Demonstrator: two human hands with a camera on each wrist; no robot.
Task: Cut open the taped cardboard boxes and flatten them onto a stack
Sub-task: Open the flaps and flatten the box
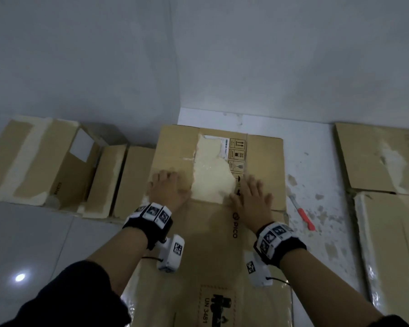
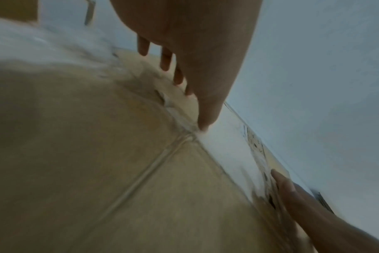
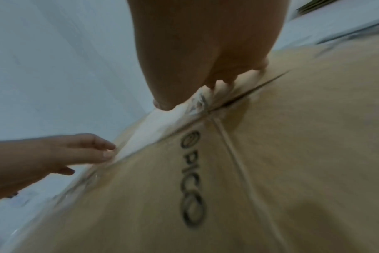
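I am pressing my left hand (image 1: 169, 188) palm down, fingers spread flat, on the flattened brown cardboard box printed PICO (image 1: 213, 232) lying on the floor straight ahead of me. I am laying my right hand (image 1: 252, 199) flat the same way just beside it at 3 o'clock, fingers straight. Between my two hands a pale torn patch of paper label (image 1: 213, 178) is showing on the cardboard. At 3 o'clock of the box, apart from it, an orange-handled box cutter (image 1: 301, 212) is lying on the pale tiled floor (image 1: 45, 232). Further out at 3 o'clock, flat brown cardboard sheets (image 1: 376, 159) are lying. At 9 o'clock, brown cardboard boxes with pale tape (image 1: 40, 161) are lying against the grey wall (image 1: 198, 55).
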